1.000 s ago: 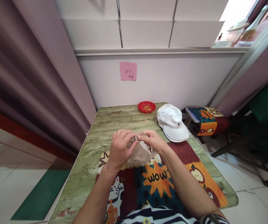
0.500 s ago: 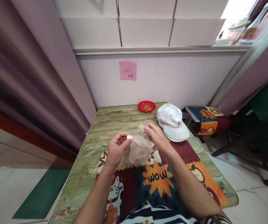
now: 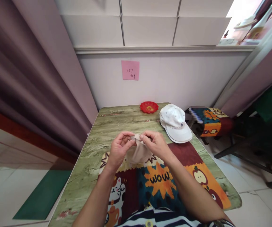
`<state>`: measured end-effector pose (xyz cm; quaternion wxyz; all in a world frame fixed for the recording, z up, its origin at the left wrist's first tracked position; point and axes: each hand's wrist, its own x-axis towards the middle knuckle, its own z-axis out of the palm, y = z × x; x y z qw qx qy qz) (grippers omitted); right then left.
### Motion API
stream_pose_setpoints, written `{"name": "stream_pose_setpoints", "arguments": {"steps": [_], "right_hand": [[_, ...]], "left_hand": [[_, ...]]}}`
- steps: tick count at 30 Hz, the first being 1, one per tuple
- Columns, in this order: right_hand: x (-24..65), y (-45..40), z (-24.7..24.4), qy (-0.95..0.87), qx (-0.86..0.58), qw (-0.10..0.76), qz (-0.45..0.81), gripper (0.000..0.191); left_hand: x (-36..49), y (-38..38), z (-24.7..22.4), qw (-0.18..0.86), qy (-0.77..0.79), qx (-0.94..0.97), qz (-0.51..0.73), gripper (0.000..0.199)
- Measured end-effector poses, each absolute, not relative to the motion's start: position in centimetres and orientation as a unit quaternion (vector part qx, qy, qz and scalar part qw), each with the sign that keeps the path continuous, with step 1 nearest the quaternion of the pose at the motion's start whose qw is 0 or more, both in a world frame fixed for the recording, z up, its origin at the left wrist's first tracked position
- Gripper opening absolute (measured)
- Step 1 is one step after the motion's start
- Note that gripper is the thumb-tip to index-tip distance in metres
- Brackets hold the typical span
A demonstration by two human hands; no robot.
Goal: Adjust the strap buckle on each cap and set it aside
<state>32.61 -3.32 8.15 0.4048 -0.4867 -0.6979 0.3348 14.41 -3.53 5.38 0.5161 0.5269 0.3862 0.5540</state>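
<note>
Both hands hold a thin beige cloth piece (image 3: pixel 139 153) with narrow end tabs; its exact kind is unclear. My left hand (image 3: pixel 121 147) pinches one end, its thumb and fingers closed on the fabric. My right hand (image 3: pixel 155 143) pinches the other end, where a pale tab shows between the fingertips. The two ends meet or nearly meet, and the fingers partly hide them. Below the hands the cloth's middle hangs in a loose loop above the patterned mat (image 3: pixel 159 181).
A white cap (image 3: pixel 175 121) lies right of the hands on the wood-patterned table (image 3: pixel 88 170). Behind it sits a red scalloped dish (image 3: pixel 149 107). A pink note (image 3: pixel 130 70) is stuck to the wall, and a cloth-covered stool (image 3: pixel 211 121) stands at right.
My right hand has moved left and slightly down, bringing its end of the cloth to the end in my left hand. The cloth now hangs narrower and more folded.
</note>
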Motion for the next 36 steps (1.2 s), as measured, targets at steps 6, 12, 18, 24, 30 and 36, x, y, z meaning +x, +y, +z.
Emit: {"name": "stream_pose_setpoints", "arguments": {"steps": [6, 12, 18, 24, 30, 36], "right_hand": [[32.1, -3.2, 7.1, -0.675, -0.497, 0.414, 0.357, 0.033], [32.0, -2.9, 6.6, -0.64, -0.484, 0.437, 0.407, 0.037], [31.9, -2.8, 6.3, -0.621, -0.468, 0.457, 0.432, 0.036], [32.7, -3.4, 7.2, -0.604, -0.501, 0.496, 0.373, 0.028], [32.7, -3.8, 7.3, -0.624, -0.514, 0.471, 0.353, 0.025], [32.4, -3.8, 6.9, -0.628, -0.513, 0.467, 0.352, 0.024]], "left_hand": [[14.7, -3.6, 5.6, 0.506, 0.392, 0.546, 0.541, 0.019], [15.2, -3.7, 5.5, 0.502, 0.384, 0.56, 0.536, 0.035], [15.4, -3.7, 5.5, 0.337, 0.406, 0.648, 0.549, 0.019], [14.9, -4.1, 6.2, 0.184, 0.442, 0.694, 0.538, 0.013], [15.1, -4.2, 7.0, 0.201, 0.446, 0.705, 0.514, 0.01], [15.3, -4.2, 7.3, 0.237, 0.461, 0.693, 0.501, 0.011]]}}
